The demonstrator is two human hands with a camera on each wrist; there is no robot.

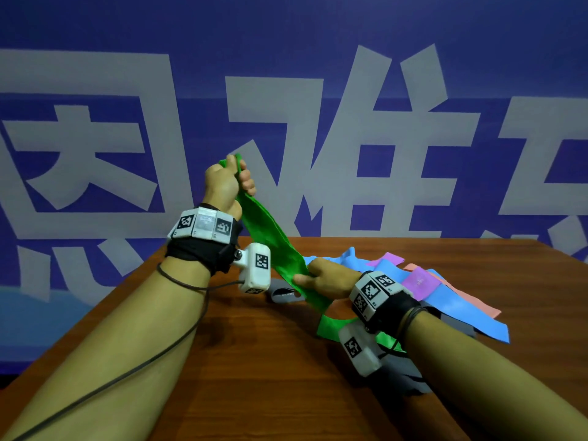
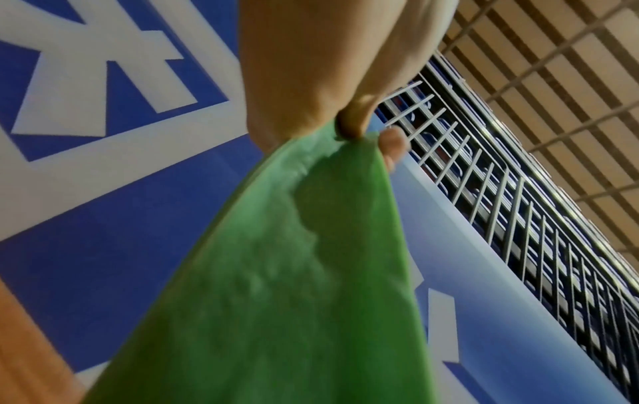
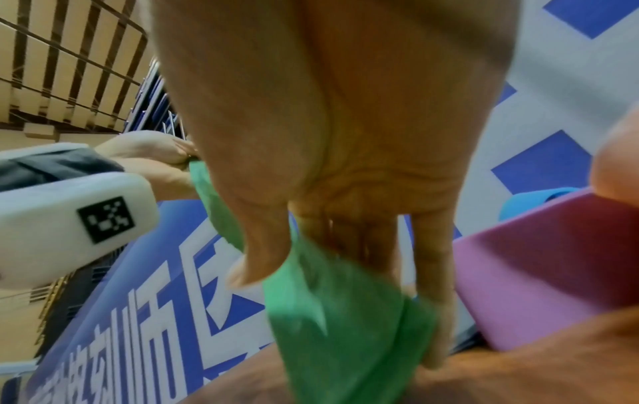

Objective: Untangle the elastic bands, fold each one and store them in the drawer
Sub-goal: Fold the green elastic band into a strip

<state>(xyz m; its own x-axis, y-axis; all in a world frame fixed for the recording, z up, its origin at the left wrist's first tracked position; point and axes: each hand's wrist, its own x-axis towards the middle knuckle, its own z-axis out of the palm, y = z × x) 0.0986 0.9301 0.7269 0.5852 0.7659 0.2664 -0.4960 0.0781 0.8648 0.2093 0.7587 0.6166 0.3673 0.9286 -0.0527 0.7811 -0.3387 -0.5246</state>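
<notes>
While gripping the upper end of the green band, left hand raised above the table, fingers curled tight around the bunched end. Same grip confirmed from the left wrist view: thumb and fingers pinching the folded top edge, green band hanging down wide from the pinch.

Right hand lower, close above the table, closed around the same band further down its length. From the right wrist view: fingers pointing down along the green band, band passing between thumb and fingers. Band drawn in a diagonal line between the two hands; remaining length trailing under the right wrist onto the table in a loop.

Other bands lying in a loose heap on the table, just behind and to the right of the right hand: blue band, purple band, pink band, overlapping one another. Grey band flat on the table below the hands, partly hidden. Whether the heap is knotted: cannot tell.

Drawer: not visible in any view. Blue wall with large white characters behind the table.
</notes>
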